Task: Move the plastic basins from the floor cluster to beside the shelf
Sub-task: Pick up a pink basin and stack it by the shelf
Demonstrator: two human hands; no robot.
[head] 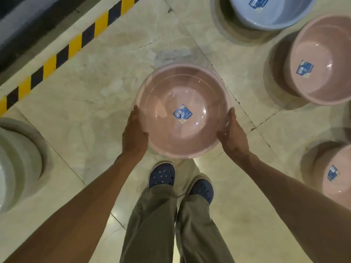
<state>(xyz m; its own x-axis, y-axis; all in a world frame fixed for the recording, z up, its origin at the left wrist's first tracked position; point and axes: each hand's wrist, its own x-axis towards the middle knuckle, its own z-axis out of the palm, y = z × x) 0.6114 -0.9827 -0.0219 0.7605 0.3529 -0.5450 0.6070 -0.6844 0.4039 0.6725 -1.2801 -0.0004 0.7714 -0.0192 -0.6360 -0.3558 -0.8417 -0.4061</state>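
Over the floor tiles, mid-carry: pink basin [182,111] held in front of me, above my feet.
My left hand [133,134] and right hand [232,135] clasp opposite rim edges; next, probably walk it to the shelf, not in view.

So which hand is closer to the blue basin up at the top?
Right. The right hand holds the pink basin's right rim, on the blue basin's side. The left hand grips the opposite rim, farther away.

Pink basin [182,130] upright, held above floor.
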